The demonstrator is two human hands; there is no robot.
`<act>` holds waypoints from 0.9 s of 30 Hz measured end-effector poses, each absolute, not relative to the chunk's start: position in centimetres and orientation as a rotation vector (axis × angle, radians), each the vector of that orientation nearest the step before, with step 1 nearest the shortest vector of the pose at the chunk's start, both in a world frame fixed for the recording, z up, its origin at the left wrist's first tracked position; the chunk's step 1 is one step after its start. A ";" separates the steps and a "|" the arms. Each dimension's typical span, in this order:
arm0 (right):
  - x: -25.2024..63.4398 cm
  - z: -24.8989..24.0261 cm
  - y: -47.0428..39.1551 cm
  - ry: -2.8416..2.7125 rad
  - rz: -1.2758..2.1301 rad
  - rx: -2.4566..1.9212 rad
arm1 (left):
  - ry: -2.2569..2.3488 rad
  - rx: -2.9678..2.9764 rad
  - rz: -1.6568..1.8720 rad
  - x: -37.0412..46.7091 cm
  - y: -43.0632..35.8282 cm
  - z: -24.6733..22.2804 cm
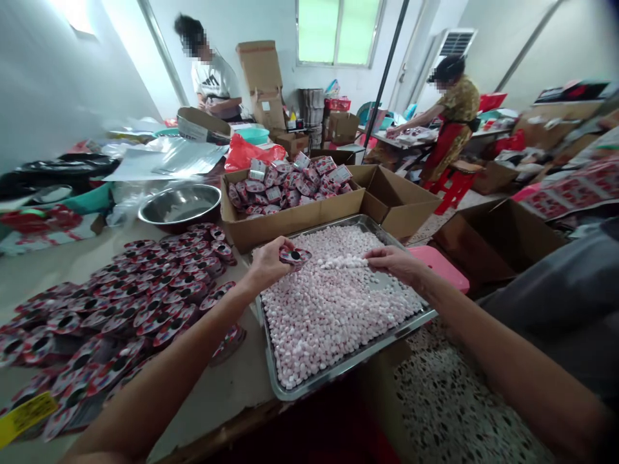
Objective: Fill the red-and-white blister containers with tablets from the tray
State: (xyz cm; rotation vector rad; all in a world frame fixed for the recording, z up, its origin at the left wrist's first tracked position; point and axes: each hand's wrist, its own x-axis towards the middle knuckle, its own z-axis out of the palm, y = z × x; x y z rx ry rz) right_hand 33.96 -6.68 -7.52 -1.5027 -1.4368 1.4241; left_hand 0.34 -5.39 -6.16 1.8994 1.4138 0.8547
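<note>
My left hand (271, 261) is closed on a small printed packet (294, 256) with a dark round opening, held over the tray's left side. A large metal tray (329, 377) is spread with small whitish-pink pellets (333, 316). My right hand (394, 263) is over the tray's right part, thumb and fingers pressed together at the pellets. Beside the fingertips runs a raised row of whiter pellets; whether the fingers hold any is hidden. Left of the tray, many similar packets (140, 290) stand in rows on the table, their dark openings facing up.
Behind the tray, a cardboard box (294, 222) holds a heap of filled-looking packets. A metal bowl (181, 205) is at its left, an open carton (401, 200) at its right. A pink lid-like piece (440, 267) lies beside the tray. Two people work farther back.
</note>
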 end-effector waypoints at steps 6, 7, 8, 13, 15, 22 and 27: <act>31.9 -2.6 -5.0 -1.567 1.374 -1.426 | 1.138 1.796 0.783 2.8 -5.6 -7.1; 31.6 -2.0 -4.6 -1.651 1.310 -1.430 | 1.129 1.805 0.772 3.1 -5.7 -7.1; 31.3 -1.3 -4.2 -1.745 1.239 -1.442 | 1.133 1.816 0.763 3.2 -5.9 -7.1; 29.8 3.0 -2.9 -2.262 0.851 -1.552 | 1.139 1.826 0.750 4.1 -6.4 -7.3; 29.0 4.9 -3.0 -2.398 0.682 -1.604 | 1.125 1.790 0.774 4.6 -6.4 -7.5; 29.4 8.5 -6.1 -2.432 0.330 -1.628 | 1.062 1.541 0.888 5.1 -7.7 -7.7; 36.4 3.3 -8.3 -2.014 0.457 -1.712 | 1.143 1.525 1.048 3.2 -9.4 -8.4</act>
